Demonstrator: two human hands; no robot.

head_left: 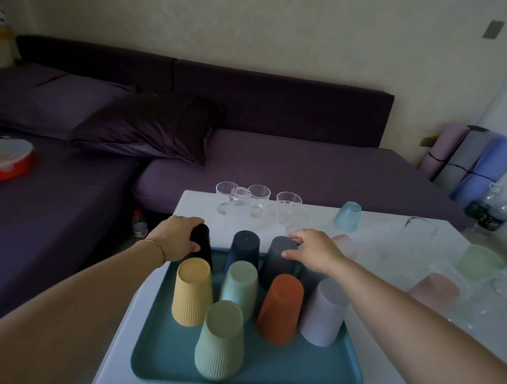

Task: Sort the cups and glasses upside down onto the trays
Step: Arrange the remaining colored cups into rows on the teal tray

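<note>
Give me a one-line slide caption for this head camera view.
Left hand grips a black cup, right hand a grey cup, among upturned cups on a teal tray; clear glasses stand behind.

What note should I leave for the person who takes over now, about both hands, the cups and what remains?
Left hand grips the black cup at the back left of the teal tray.
Right hand holds the grey cup by its top, in the back row.
Done: at least eight coloured cups stand upside down on the tray, those two included.
Left: clear glasses at the far edge of the table, most mouth up; a light blue cup upside down on the table.
The glasses at the right are too blurred to judge.
</note>
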